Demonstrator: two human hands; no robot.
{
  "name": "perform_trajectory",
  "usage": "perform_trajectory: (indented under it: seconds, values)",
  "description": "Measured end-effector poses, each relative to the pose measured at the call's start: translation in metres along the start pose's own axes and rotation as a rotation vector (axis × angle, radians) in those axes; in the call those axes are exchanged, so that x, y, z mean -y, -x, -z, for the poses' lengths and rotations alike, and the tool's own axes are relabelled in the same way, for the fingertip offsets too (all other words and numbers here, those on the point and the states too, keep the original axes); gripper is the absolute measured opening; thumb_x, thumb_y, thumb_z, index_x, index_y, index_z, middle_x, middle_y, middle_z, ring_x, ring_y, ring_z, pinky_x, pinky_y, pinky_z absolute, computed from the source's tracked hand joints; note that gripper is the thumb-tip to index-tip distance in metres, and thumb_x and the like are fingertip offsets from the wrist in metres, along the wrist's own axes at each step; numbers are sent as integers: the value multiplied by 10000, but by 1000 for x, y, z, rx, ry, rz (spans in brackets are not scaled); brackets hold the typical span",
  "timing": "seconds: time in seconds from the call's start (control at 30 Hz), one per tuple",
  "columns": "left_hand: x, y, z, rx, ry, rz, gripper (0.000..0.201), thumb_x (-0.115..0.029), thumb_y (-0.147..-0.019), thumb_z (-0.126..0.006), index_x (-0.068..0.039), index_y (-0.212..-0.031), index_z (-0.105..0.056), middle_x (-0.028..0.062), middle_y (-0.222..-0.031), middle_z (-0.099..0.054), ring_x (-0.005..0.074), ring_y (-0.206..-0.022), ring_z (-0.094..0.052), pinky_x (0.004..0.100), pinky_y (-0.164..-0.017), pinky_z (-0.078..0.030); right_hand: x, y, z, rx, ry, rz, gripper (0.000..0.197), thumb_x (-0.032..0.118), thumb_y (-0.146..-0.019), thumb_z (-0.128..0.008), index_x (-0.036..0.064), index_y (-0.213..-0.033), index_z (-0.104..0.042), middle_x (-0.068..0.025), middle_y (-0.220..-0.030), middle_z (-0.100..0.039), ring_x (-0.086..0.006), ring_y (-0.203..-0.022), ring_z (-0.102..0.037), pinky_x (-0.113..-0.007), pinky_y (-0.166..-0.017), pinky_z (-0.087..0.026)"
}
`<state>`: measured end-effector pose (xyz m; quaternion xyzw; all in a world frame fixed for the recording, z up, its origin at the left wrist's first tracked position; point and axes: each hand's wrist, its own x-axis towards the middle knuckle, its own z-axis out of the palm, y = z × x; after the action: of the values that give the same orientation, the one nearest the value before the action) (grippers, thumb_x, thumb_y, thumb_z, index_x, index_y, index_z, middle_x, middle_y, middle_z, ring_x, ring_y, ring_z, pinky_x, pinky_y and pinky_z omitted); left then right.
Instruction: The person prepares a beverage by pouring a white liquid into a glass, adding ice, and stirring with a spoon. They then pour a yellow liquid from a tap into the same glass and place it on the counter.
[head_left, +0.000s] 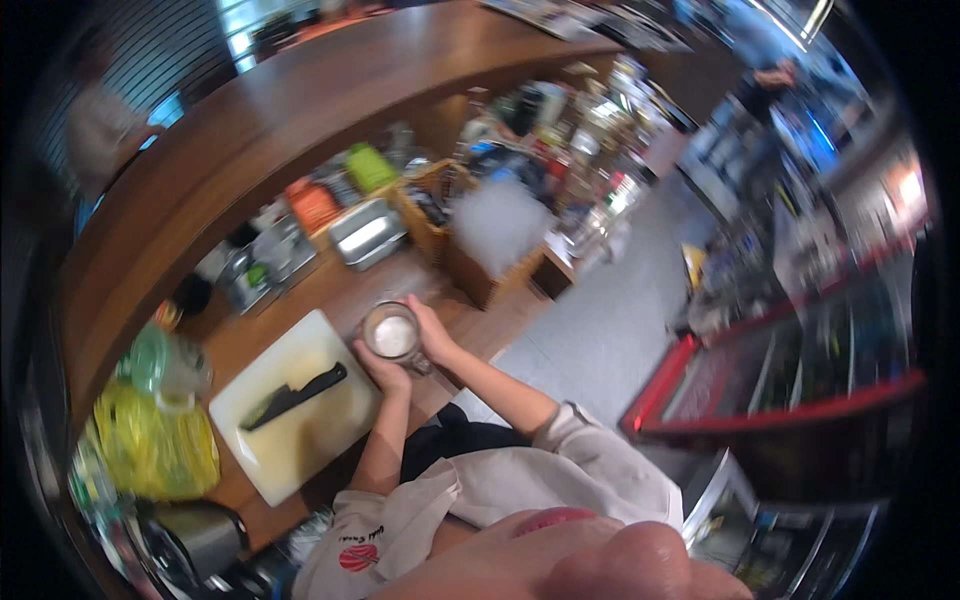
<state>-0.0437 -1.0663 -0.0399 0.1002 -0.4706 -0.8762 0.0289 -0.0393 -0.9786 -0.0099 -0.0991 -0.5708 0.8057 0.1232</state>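
Observation:
A clear glass mug (391,336) with a pale, whitish filling is held upright above the wooden counter (350,285). My left hand (385,375) wraps its near left side. My right hand (432,335) clasps its right side, by the handle. Just left of the mug lies a white cutting board (300,440) with a black knife (295,396) resting on it, blade pointing left. The picture is blurred, so the mug's contents are hard to tell.
A metal container (368,235), wicker baskets (435,200) and bottles crowd the back of the counter. Yellow and green bags (155,430) sit at the left. A red-framed display fridge (780,380) stands at the right across the grey floor. Another person (760,80) stands far off.

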Motion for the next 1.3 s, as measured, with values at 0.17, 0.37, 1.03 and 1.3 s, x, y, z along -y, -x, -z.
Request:
perform_trajectory:
  seconds: [0.17,0.37,1.03,1.3]
  values:
    - [102,-16,61,61,-475,-215,436,-346,-950,-266,-5,-1046,-521,107,-1035,-559,209,-952,-515,354,-857,-398,-31,16,7,-22,316,-32,457,327,-941,-324,-49,-1007,-576,-108,-940,-620,-178,-873,-572,-295,-818,-433]
    - [22,9,21,47,-448,-232,466,-367,-932,-293,19,-1064,-520,142,-977,-579,206,-910,-534,354,-845,-404,-23,13,9,62,58,-111,425,307,-941,-320,-32,-1008,-569,-110,-951,-612,-154,-880,-571,-278,-799,-439]
    - [40,6,41,205,-141,25,492,-363,-910,-329,1,-1235,-387,122,-1254,-438,259,-1129,-457,364,-956,-382,-51,2,15,105,-139,-105,386,309,-947,-353,-8,-893,-566,-2,-841,-574,-80,-794,-493,-235,-746,-409]
    - [13,25,-10,-91,-95,-70,454,-349,-908,-346,-8,-1204,-395,127,-1207,-456,240,-1101,-472,377,-942,-393,-16,10,5,83,-292,-113,366,298,-944,-335,3,-901,-547,-20,-854,-558,-92,-801,-492,-237,-747,-408]
